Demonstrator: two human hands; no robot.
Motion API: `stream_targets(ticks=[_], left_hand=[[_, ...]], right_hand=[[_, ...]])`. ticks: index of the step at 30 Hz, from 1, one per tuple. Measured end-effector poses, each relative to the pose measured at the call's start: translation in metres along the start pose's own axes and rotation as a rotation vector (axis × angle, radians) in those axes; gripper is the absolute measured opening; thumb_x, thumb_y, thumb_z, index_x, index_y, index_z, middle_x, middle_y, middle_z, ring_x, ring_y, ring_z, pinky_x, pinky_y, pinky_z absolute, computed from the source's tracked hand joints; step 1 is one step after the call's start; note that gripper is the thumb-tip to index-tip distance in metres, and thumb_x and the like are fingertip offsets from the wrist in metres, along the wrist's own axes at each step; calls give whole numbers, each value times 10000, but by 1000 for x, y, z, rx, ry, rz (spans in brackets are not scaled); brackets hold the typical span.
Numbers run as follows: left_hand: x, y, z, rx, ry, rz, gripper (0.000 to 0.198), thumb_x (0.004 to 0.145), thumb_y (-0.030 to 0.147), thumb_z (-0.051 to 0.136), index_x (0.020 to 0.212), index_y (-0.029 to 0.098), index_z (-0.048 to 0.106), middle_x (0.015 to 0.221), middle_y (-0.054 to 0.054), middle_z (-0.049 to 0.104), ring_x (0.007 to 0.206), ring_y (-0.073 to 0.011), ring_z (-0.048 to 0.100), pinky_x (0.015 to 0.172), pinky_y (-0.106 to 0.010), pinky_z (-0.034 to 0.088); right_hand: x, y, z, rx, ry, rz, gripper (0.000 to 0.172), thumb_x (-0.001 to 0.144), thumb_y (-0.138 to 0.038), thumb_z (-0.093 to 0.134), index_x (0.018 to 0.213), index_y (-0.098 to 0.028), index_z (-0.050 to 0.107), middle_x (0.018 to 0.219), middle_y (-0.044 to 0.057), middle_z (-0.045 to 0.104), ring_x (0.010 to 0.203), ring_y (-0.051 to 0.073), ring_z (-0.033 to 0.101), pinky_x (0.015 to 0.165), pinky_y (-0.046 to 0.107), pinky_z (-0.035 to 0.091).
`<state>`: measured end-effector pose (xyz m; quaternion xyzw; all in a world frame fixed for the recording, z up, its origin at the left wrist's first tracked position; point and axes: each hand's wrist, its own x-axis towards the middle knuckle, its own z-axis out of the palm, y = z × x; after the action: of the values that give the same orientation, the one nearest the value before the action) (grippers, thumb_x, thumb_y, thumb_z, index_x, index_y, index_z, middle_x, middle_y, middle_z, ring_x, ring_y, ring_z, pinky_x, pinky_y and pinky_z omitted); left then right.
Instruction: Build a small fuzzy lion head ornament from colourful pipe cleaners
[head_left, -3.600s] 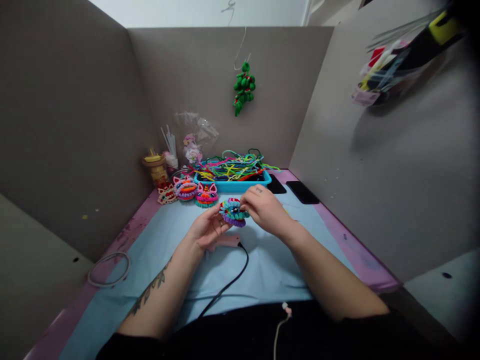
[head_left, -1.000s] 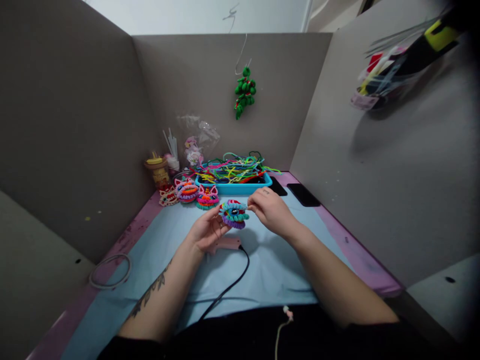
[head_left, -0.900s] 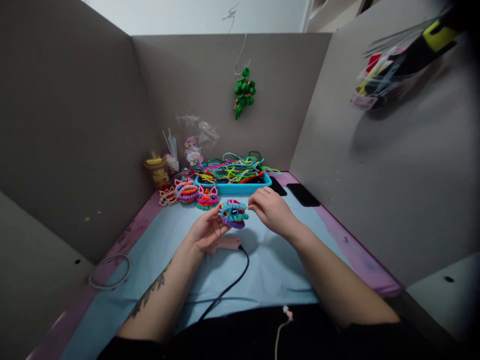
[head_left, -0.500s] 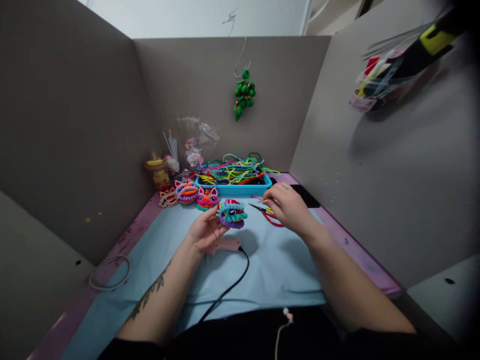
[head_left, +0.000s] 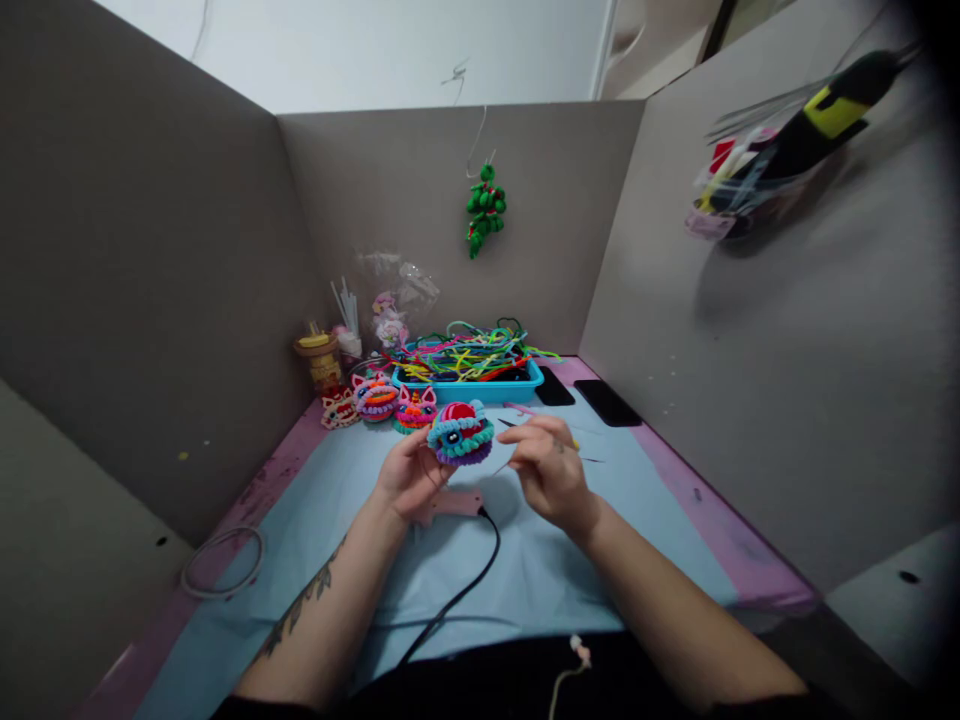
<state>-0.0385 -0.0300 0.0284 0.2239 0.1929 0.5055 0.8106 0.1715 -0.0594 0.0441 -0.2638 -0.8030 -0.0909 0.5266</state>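
My left hand (head_left: 411,474) is closed round the side of a round pipe-cleaner creature head (head_left: 462,434) in turquoise, red and purple, with an eye on its front. Just to its right, my right hand (head_left: 551,468) has its fingers pinched together. A thin sliver shows below its fingertips, too small to name. Behind that hand lie pliers or scissors, mostly hidden; their dark pointed tip (head_left: 508,423) shows. A pink glue gun (head_left: 457,502) with a black cord rests on the blue cover below the creature head.
Several similar pipe-cleaner heads (head_left: 376,398) stand at back left. A blue tray (head_left: 469,392) of coloured pipe cleaners is at the back. Black phones (head_left: 607,402) lie at right. A grey cable loop (head_left: 223,562) lies left. Grey panels (head_left: 555,200) enclose the table.
My right hand has moved down and slightly left, closer to the creature head, and now covers most of the red-handled tool. The creature head has turned a little. The camera view has tilted up.
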Motion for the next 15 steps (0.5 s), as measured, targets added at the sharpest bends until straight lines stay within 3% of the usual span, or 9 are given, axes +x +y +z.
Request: stream_targets(ticks=[3,9,12,15], left_hand=[[0,-1,0,7,12,-18,225,872,186,437,912,94,638,775,-79,706,712,-152,662,703,-260,526],[2,-4,-2,15,20,-35,212,877,204,450,879,97,633,755,-71,704,678,-138,661,682,-246,522],[2,-3,-2,19,38,-25,207,872,199,457,905,97,634,772,-77,707,705,-156,667,699,-269,527],[4,4,-5,-14,45,3,199,864,198,465,880,100,638,749,-74,705,696,-163,665,705,-283,530]], right_hand=[[3,-12,8,-57,-110,-76,107,814,-145,486,803,-247,517,1030,12,673,933,209,520,839,407,403],[-2,-13,18,-83,-210,-41,107,815,-150,477,814,-240,536,1104,8,654,1007,222,496,883,418,368],[-5,-9,12,-16,-94,-20,84,817,-171,463,822,-251,488,1109,22,638,1007,231,499,876,434,382],[-4,5,7,0,183,151,72,837,-182,421,848,-250,445,1066,66,614,1004,238,502,888,458,372]])
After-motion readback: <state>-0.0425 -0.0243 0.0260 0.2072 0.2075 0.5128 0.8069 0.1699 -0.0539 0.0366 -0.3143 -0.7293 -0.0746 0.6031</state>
